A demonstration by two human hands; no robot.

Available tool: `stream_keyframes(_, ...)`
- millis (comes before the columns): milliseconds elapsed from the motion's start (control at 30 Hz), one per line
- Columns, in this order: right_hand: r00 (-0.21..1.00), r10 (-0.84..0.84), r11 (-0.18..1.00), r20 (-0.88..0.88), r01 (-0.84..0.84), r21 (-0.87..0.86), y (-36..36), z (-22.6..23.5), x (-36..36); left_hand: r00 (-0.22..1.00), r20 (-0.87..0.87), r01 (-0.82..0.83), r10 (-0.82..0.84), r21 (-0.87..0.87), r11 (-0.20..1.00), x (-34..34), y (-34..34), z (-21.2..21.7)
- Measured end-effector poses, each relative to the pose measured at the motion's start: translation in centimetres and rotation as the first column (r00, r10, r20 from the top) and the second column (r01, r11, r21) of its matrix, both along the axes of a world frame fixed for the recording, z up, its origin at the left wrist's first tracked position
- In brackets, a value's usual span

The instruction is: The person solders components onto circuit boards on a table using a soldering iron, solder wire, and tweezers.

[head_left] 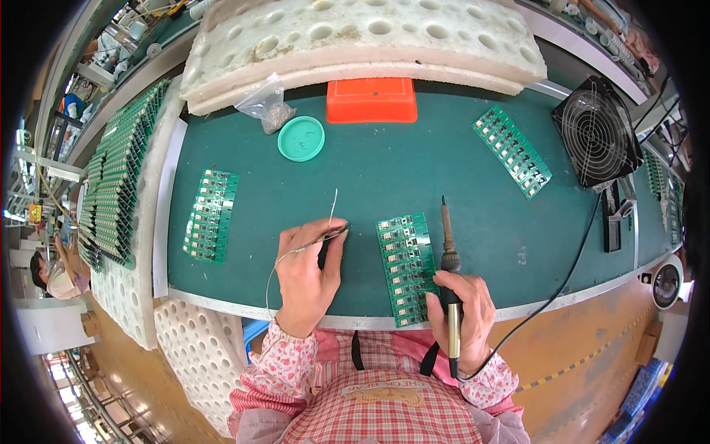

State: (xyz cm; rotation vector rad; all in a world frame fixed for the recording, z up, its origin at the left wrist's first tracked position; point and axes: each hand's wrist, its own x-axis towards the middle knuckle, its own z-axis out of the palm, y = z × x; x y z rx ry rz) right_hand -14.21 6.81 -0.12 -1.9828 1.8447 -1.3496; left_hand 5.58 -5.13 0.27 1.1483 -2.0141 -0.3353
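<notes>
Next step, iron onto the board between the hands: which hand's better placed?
Right, I'd say: the right hand grips the soldering iron close beside that circuit board. The left hand pinches a thin wire, farther from the board.

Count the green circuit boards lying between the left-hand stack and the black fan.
3: a left board, a middle board beside the soldering iron in the right hand, and an upper-right board near the fan.

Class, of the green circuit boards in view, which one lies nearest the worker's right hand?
The middle board, between the left hand and right hand, beside the soldering iron. Others, like the left board and upper-right board, lie farther away.
</notes>
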Motion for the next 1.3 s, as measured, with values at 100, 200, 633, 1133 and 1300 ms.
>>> stream_keyframes(100,1.0,0.008,1.0,0.011,-0.008,0.008,0.1,0.1,-0.1,1.0,0.004,0.004,-0.004,0.013,1.0,-0.1,0.0,0.0)
stream_keyframes(200,1.0,0.007,1.0,0.011,-0.007,0.017,0.1,0.2,-0.1,1.0,-0.002,0.001,-0.001,0.008,1.0,-0.2,0.0,0.0)
stream_keyframes(633,1.0,0.004,1.0,0.027,-0.004,0.019,0.1,0.2,-0.1,1.0,-0.013,0.01,-0.01,0.011,1.0,-0.3,-0.1,-0.2)
stream_keyframes(1133,1.0,-0.005,1.0,0.03,0.005,0.001,0.2,0.3,-0.2,1.0,-0.029,0.002,-0.001,0.056,0.998,-0.3,0.4,-0.1)
stream_keyframes(1300,0.999,-0.005,0.999,0.046,0.007,-0.037,0.2,0.3,-0.2,0.992,-0.103,0.086,-0.066,0.196,0.977,-0.8,2.2,0.6)
